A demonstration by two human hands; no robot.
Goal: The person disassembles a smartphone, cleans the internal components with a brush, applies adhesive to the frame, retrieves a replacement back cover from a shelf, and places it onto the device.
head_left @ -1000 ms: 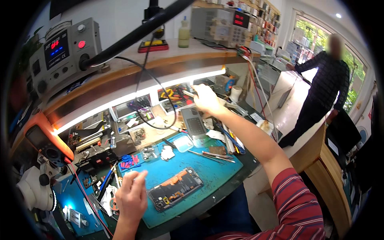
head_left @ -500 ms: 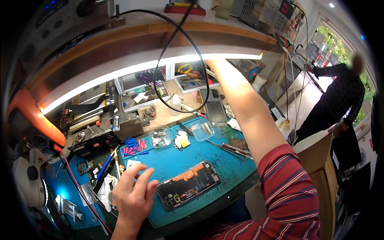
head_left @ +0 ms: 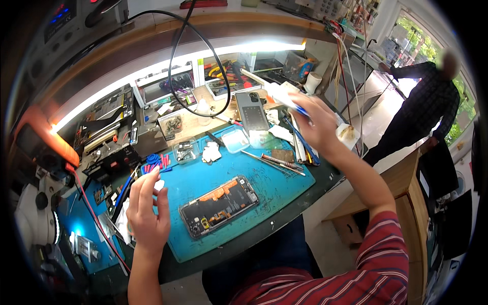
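So the opened phone (head_left: 218,206) is lying flat on the blue mat (head_left: 277,190), near the edge on my side, with its insides facing up: black, with a big orange strip along the far side. Its long axis runs on a slant, left end closer to me, right end farther off. It's just to the right of my left hand (head_left: 148,211), not touching it, and that's easily the nearer hand. My right hand (head_left: 317,124) is up and well off past the far right corner, so from there the phone lies back toward me and to the left.

Left hand's raised, fingers loosely curled, thumb apart from them. There's a white scrap (head_left: 159,185) showing in that gap, can't tell if I'm touching it. Right hand's closed around a whitish thing (head_left: 283,95) with some blue on it, too blurry to say what.

Farther out: thin sticks (head_left: 277,163) on the mat, a clear tray (head_left: 235,139), and a grey phone (head_left: 252,112) lying behind that. Orange meter (head_left: 39,142) over on the left, somebody in dark clothes (head_left: 424,104) off to the right.

As for writing, there's tiny pale print inside the opened phone, way too small to read. The grey machine (head_left: 84,23) up top has red and blue lights and smeary lettering. No brand I can make out.
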